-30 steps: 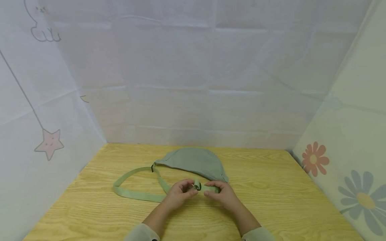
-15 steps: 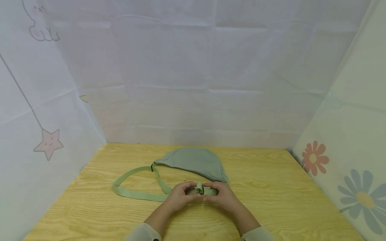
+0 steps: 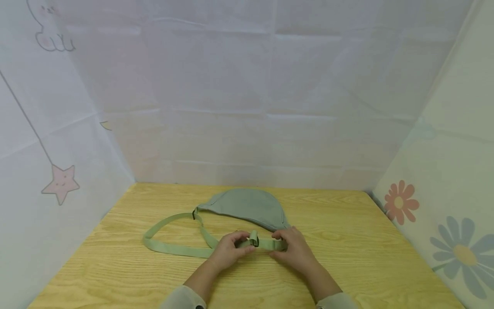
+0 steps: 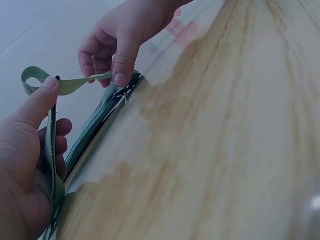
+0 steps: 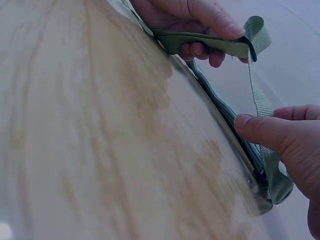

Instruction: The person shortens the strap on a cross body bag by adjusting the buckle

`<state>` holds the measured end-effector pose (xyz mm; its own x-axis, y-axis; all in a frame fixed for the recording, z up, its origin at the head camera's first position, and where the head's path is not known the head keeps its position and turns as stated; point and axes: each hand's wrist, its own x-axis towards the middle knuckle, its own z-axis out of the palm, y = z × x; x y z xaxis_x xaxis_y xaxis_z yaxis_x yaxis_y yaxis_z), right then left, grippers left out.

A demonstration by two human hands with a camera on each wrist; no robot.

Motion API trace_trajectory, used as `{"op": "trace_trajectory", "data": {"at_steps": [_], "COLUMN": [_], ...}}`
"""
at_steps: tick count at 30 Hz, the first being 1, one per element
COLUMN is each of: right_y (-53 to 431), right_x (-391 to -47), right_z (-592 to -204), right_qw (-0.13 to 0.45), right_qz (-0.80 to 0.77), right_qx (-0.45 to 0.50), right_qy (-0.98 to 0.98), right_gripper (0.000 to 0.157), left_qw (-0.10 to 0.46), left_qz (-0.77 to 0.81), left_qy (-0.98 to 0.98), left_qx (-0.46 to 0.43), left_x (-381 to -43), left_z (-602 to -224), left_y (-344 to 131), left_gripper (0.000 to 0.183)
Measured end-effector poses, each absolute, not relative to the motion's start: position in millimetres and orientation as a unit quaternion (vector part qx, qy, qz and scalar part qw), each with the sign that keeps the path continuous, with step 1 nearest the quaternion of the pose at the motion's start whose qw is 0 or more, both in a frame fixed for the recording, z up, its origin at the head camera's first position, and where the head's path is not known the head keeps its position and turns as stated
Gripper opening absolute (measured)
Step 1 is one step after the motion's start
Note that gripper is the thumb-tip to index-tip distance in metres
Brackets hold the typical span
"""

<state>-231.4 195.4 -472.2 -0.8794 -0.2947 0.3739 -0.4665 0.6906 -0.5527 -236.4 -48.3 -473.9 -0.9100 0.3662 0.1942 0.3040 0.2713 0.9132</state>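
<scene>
A grey-green waist bag (image 3: 247, 208) lies on the table, its light green strap (image 3: 175, 249) looping out to the left. The left hand (image 3: 227, 252) pinches the strap beside a dark slider buckle (image 5: 252, 49), from which a small loop of webbing stands up. To its right, the right hand (image 3: 292, 249) holds the strap between thumb and fingers near the bag's right end. Between the two hands a short length of strap (image 4: 75, 86) stretches, seen well in the left wrist view. A second dark buckle (image 3: 194, 214) sits by the bag's left end.
The wood-grain table (image 3: 366, 257) carries the bag and strap. Pale cloth walls (image 3: 247, 107) enclose it at the back and both sides, printed with a star (image 3: 61, 183) and flowers (image 3: 402, 202).
The right hand has closed in on the buckle, then moved back to the right along the strap. More strap now shows between the hands. The left hand stays nearly in place.
</scene>
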Motion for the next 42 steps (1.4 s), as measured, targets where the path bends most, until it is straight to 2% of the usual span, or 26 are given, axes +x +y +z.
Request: {"op": "trace_trajectory", "data": {"at_steps": [5,17,42], "right_y": [197,201,197], "right_x": [-232,-234,-234], "right_z": [-472,-467,-470], "right_qw": [0.110,0.022,0.011], "right_qz": [0.352,0.426,0.447], "right_qx": [0.194,0.140,0.165], "right_qy": [-0.909,-0.894,-0.879], "right_gripper": [0.034,0.039,0.037], "left_qw": [0.020,0.029,0.052], "left_qz": [0.564,0.573,0.551], "left_qy": [0.799,0.794,0.796], "left_qx": [0.207,0.203,0.243], "left_x": [-238,-239,-243], "left_z": [-476,-476,-479], "left_y": [-48,-49,-36], "left_gripper": [0.032,0.032,0.031]}}
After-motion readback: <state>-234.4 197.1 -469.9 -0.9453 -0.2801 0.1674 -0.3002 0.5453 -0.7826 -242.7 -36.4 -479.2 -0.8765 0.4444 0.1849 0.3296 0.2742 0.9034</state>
